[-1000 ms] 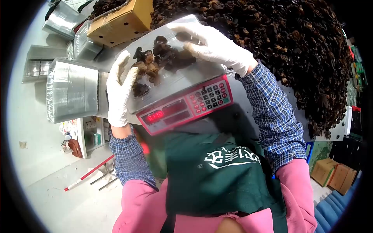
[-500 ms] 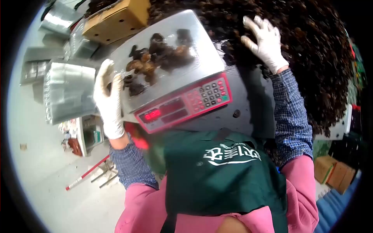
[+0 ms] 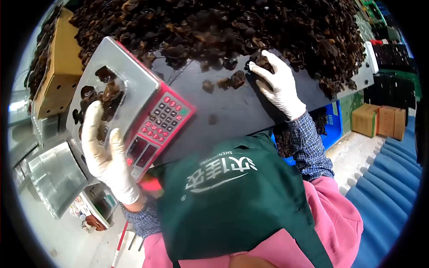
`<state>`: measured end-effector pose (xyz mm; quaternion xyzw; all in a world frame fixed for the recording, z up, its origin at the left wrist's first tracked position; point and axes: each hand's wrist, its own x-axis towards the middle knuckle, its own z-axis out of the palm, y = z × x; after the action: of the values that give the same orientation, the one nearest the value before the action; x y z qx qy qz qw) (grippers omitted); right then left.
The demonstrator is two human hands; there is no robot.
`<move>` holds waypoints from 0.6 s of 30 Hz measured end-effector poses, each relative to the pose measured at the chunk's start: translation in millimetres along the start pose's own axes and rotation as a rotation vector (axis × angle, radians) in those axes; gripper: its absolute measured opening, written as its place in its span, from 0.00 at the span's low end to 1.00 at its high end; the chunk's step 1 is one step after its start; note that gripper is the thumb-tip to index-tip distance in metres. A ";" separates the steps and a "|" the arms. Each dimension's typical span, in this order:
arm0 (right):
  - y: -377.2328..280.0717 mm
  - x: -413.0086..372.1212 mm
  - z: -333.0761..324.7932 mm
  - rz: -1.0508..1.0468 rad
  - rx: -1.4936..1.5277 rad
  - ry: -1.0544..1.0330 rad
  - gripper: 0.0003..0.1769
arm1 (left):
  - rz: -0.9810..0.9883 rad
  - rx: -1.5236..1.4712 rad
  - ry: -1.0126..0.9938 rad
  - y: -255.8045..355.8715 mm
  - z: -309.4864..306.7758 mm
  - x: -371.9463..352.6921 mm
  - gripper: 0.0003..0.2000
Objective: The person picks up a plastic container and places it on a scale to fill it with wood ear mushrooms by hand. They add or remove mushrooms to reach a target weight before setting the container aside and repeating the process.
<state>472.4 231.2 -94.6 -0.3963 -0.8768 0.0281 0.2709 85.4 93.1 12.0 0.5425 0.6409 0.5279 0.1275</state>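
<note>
Over the tabletop [image 3: 223, 111], the right hand [image 3: 279, 89] has its fingers seemingly closed on a dark ruffled piece [image 3: 263, 64], contact partly hidden; the left hand [image 3: 106, 161], fingers parted, hangs over more pieces [image 3: 111, 96] on the scale [image 3: 138, 82]. They look light, soft and slippery, so a gentle pinch mid-piece should avoid tearing

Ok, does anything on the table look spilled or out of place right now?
Slightly: a few loose dark pieces lie apart on the grey tabletop, between the scale and the main pile. They look like strays. Nothing else stands out.
</note>
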 end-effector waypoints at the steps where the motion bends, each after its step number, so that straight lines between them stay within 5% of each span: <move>1: -6.9 3.2 -16.3 0.049 0.070 0.004 0.33 | 0.003 0.025 -0.070 9.9 15.0 -4.4 0.25; 7: 17.7 -5.5 -17.1 0.258 -0.210 0.161 0.39 | 0.067 0.081 -0.691 25.8 83.9 -38.1 0.29; 10: 19.6 30.7 -6.4 0.113 -0.269 0.264 0.34 | 0.127 0.296 -0.861 17.2 106.1 -65.6 0.36; 14: 13.7 89.8 47.8 -0.053 0.027 0.208 0.28 | 0.035 0.287 -0.901 6.8 114.6 -73.1 0.36; 16: 3.4 112.8 73.2 -0.080 -0.007 0.200 0.29 | -0.003 0.289 -0.895 5.9 118.1 -72.3 0.37; 18: -14.1 109.8 88.0 -0.058 -0.158 -0.031 0.30 | -0.025 0.289 -0.877 2.8 122.5 -74.7 0.37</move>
<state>359.8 314.1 -116.1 -0.3905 -0.8914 -0.0428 0.2258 205.4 96.6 -66.5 0.7191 0.5998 0.1521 0.3162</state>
